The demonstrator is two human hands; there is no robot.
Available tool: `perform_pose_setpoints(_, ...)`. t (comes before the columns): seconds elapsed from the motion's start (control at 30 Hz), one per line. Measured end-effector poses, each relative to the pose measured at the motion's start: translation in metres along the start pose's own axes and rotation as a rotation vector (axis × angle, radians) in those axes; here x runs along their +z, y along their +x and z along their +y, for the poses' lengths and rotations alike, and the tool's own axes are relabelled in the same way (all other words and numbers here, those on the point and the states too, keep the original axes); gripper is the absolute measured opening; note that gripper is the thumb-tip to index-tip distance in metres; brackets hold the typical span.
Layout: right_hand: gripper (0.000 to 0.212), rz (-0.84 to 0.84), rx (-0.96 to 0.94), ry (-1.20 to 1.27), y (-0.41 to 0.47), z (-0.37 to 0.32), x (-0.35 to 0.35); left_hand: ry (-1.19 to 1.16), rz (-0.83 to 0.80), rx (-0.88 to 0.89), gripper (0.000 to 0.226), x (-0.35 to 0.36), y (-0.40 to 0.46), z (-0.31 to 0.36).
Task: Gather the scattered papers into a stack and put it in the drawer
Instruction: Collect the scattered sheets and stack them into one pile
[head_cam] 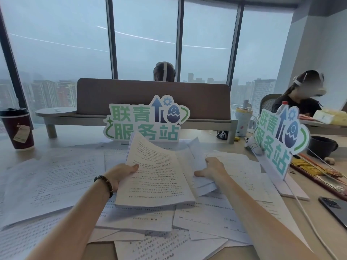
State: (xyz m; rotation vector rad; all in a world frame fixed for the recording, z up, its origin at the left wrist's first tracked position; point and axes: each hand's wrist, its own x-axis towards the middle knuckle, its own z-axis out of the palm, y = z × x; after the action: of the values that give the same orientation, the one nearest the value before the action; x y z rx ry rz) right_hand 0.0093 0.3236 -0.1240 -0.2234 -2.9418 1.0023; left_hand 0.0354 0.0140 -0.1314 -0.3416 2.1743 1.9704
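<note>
Big windows [146, 44] behind, grey city outside. Wood desk [62, 136] under us, loose papers [50, 177] all over it. Green sign [146, 121] stands just behind our stack [157, 177]. Red cup [17, 128] far left of sign. Our left hand [122, 175] grips stack edge, thumb on top. Our right hand [212, 168] pinches few sheets [202, 184] just right of stack.

White papers [154, 177] carry black print; the sign [146, 121] is green and blue; the cup [17, 128] is dark red.
</note>
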Motion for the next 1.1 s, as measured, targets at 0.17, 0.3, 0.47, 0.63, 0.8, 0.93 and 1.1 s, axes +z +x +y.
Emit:
perform_pose_setpoints(0.17, 0.02, -0.075, 0.128, 0.181, 0.007, 0.005, -0.015, -0.04, -0.011, 0.007, 0.032, -0.003, 0.003, -0.001)
perform_pose_setpoints(0.3, 0.016, -0.082, 0.158, 0.298, 0.008, 0.007, -0.013, -0.055, -0.034, 0.002, 0.034, -0.003, 0.005, 0.0)
perform_pose_setpoints(0.47, 0.05, -0.103, 0.138, 0.455, 0.003, 0.006, -0.013, -0.049, -0.054, 0.0, 0.034, -0.002, 0.005, -0.001)
perform_pose_setpoints(0.63, 0.041, -0.189, 0.111, 0.605, -0.004, -0.006, -0.031, -0.041, -0.06, -0.012, 0.032, -0.001, 0.005, -0.004)
perform_pose_setpoints(0.8, 0.022, -0.212, 0.0, 0.739, -0.013, -0.033, -0.058, -0.001, -0.042, -0.01, 0.032, 0.002, 0.002, -0.005)
perform_pose_setpoints(0.93, 0.02, -0.181, -0.103, 0.742, -0.018, -0.059, -0.08, 0.019, -0.037, -0.004, 0.033, 0.004, 0.0, -0.004)
perform_pose_setpoints(1.1, 0.027, -0.199, -0.243, 0.79, -0.027, -0.087, -0.106, -0.039, -0.051, -0.009, 0.033, 0.004, 0.0, -0.004)
